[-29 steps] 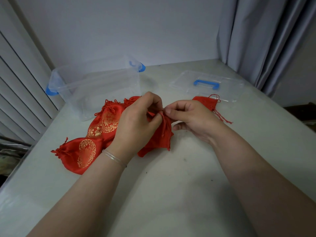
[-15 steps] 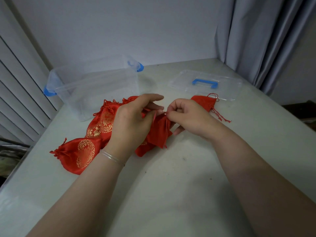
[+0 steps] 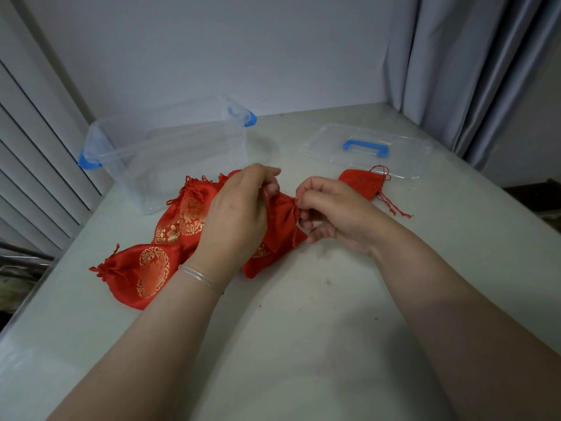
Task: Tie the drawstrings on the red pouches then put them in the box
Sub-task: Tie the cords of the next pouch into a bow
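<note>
A red pouch [image 3: 280, 229] lies between my hands at the table's middle. My left hand [image 3: 239, 214] pinches its drawstring at the gathered neck, and my right hand [image 3: 331, 211] pinches the other end of the string. Several red pouches with gold patterns [image 3: 182, 220] are piled to the left, one of them [image 3: 142, 271] nearest me. One more red pouch [image 3: 364, 183] with loose strings lies to the right. The clear plastic box [image 3: 170, 153] with blue clips stands open at the back left.
The box's clear lid [image 3: 367, 147] with a blue handle lies flat at the back right. Grey curtains [image 3: 473, 71] hang at the right, slatted blinds [image 3: 33, 153] at the left. The table edge [image 3: 39, 284] runs along the left.
My hands have moved slightly apart, drawing the string out from the pouch's neck. The neck is now more gathered. The other pouches have not moved.
</note>
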Demonstrator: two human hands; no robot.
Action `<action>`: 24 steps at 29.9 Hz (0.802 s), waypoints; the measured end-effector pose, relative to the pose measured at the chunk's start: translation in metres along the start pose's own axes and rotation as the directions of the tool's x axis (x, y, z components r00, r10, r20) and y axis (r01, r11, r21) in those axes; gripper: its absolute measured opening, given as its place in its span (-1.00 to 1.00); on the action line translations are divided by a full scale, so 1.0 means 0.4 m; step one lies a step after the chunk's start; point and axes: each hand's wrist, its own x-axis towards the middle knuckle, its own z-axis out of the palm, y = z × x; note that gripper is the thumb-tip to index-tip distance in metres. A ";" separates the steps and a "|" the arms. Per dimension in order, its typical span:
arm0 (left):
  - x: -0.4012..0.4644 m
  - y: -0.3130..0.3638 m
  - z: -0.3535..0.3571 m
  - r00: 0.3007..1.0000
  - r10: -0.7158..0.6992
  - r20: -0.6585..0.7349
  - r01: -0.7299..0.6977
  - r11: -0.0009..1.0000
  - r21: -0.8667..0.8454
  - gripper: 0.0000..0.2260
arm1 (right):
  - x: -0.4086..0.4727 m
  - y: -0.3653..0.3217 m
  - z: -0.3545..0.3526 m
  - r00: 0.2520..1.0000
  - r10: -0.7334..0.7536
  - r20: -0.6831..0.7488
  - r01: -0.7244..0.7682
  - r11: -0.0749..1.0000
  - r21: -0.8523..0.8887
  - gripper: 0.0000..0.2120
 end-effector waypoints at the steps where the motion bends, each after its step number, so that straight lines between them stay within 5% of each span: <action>1: -0.001 0.008 0.001 0.998 -0.053 0.032 0.056 0.994 -0.090 -0.87 | -0.003 0.000 0.006 0.997 0.039 0.063 -0.046 0.992 0.115 -0.82; 6: -0.001 0.021 -0.004 0.993 -0.100 0.066 0.111 0.976 -0.187 -0.85 | -0.013 -0.005 0.021 0.972 0.049 0.229 -0.121 0.941 0.315 -0.81; 11: 0.010 0.018 -0.027 0.979 -0.116 0.167 0.146 0.972 -0.185 -0.81 | -0.017 -0.009 0.006 0.992 -0.101 0.081 0.116 0.973 -0.200 -0.87; 15: 0.010 0.012 -0.029 0.982 -0.131 0.136 0.155 0.972 -0.177 -0.79 | -0.008 0.011 -0.001 0.921 -0.385 0.053 0.301 0.621 -0.724 -0.91; 17: 0.008 0.007 -0.025 0.990 -0.115 0.076 0.125 0.981 -0.149 -0.83 | -0.001 0.017 -0.003 0.915 -0.402 0.049 0.281 0.544 -0.790 -0.89; 24: -0.002 -0.004 -0.008 0.992 -0.114 -0.051 0.105 0.983 -0.148 -0.81 | -0.002 0.007 -0.001 0.973 -0.229 0.028 0.175 0.658 -0.732 -0.92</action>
